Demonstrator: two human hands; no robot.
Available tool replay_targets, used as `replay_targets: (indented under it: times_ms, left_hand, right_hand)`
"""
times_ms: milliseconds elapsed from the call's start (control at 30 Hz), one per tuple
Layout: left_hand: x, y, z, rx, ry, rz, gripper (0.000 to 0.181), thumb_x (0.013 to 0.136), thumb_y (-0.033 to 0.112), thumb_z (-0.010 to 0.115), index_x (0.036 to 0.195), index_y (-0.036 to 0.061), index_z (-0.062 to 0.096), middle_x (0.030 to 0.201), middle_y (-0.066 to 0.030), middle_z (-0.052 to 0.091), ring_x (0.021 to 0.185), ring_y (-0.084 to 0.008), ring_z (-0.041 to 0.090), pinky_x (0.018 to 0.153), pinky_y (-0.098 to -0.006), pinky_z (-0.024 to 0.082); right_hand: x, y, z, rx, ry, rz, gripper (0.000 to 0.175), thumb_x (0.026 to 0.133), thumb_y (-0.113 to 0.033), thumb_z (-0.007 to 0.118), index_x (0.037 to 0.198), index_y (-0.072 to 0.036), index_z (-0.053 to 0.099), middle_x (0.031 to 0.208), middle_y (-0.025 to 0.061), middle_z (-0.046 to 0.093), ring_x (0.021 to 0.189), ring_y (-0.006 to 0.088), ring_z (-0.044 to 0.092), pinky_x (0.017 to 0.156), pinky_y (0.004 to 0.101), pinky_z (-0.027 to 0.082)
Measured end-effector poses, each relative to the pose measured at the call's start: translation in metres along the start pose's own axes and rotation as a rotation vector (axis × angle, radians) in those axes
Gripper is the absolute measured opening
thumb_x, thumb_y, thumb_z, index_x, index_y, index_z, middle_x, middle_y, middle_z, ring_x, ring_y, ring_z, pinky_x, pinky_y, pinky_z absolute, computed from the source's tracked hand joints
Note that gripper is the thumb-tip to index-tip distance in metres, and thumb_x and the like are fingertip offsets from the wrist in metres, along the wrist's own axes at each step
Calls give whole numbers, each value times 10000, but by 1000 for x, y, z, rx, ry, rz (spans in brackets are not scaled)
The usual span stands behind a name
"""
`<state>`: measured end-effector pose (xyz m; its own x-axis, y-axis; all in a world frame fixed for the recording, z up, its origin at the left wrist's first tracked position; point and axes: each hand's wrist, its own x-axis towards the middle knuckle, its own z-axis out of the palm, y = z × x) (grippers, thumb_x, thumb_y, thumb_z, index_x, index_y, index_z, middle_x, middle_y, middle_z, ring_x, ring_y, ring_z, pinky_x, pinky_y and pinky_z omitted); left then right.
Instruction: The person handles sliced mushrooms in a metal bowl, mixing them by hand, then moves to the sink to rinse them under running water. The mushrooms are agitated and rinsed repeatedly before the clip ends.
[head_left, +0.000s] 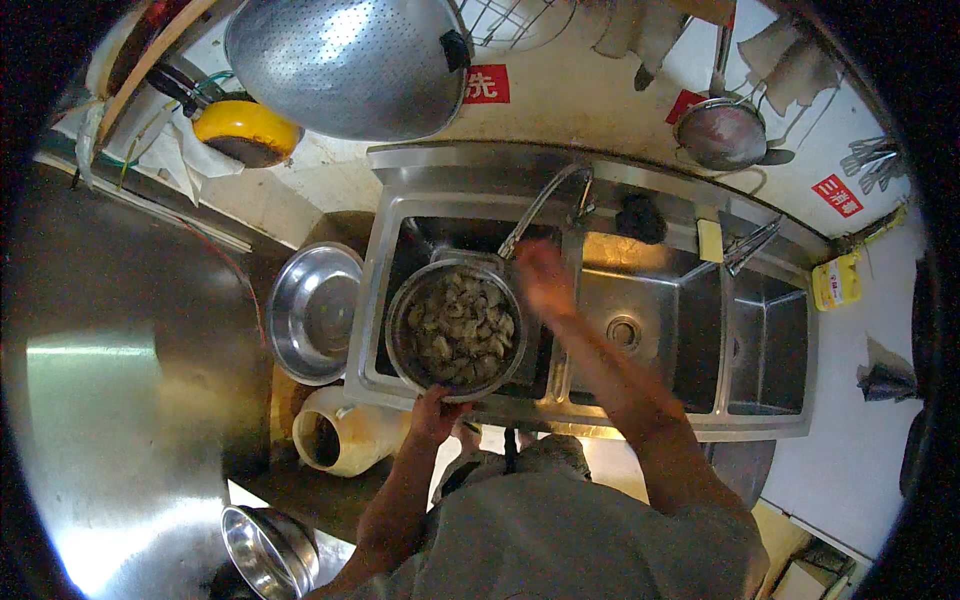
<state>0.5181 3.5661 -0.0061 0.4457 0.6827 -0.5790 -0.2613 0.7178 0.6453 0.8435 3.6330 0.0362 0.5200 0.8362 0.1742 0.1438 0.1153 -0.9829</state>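
Note:
A round metal bowl full of greyish-brown pieces of food, which I cannot identify, sits over the left basin of a stainless steel sink. My left hand grips the bowl's near rim. To the bowl's upper right, my right hand is blurred beside the end of the faucet spout; whether it touches the spout or holds anything cannot be made out. Below the bowl, part of the basin is hidden.
Two more basins, including the middle one, lie to the right. A wide metal bowl and a pale jar stand left of the sink. A yellow sponge rests on the back ledge. A large perforated colander is above.

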Motion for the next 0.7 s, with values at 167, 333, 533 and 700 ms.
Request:
replay_targets:
  times_ms: [167, 333, 533, 700]
  left_hand:
    - [3, -11, 28, -280, 46, -80, 258, 980, 168, 552, 1139, -35, 557, 1092, -188, 642, 838, -352, 687, 688, -455, 626]
    - [7, -1, 47, -138, 106, -135, 251, 986, 172, 546, 1121, -40, 541, 1061, -182, 614, 873, -346, 675, 720, -476, 628]
    - [9, -2, 60, -236, 59, -74, 325, 988, 214, 563, 1192, -37, 532, 1092, -161, 622, 962, -333, 679, 778, -485, 621]
    - [-1, 15, 89, -59, 66, -73, 334, 980, 182, 549, 1258, -3, 526, 1114, -143, 659, 851, -310, 710, 699, -425, 621]
  right_hand:
    - [-72, -47, 71, -914, -292, -131, 502, 871, -275, 752, 1306, -88, 588, 1447, 208, 460, 1248, 441, 529, 1034, 536, 456]
    - [-56, -35, 81, -837, -662, -107, 542, 829, -281, 752, 1323, -117, 604, 1570, 229, 304, 1290, 501, 486, 1087, 619, 392]
    - [-71, -74, 33, -864, -671, -255, 736, 788, -123, 769, 1462, -182, 478, 1441, 249, 440, 1249, 469, 515, 1023, 520, 484]
    - [-65, -76, 34, -1020, -598, 136, 792, 816, -100, 732, 1518, -234, 389, 1445, 263, 466, 1308, 484, 476, 1047, 494, 470]
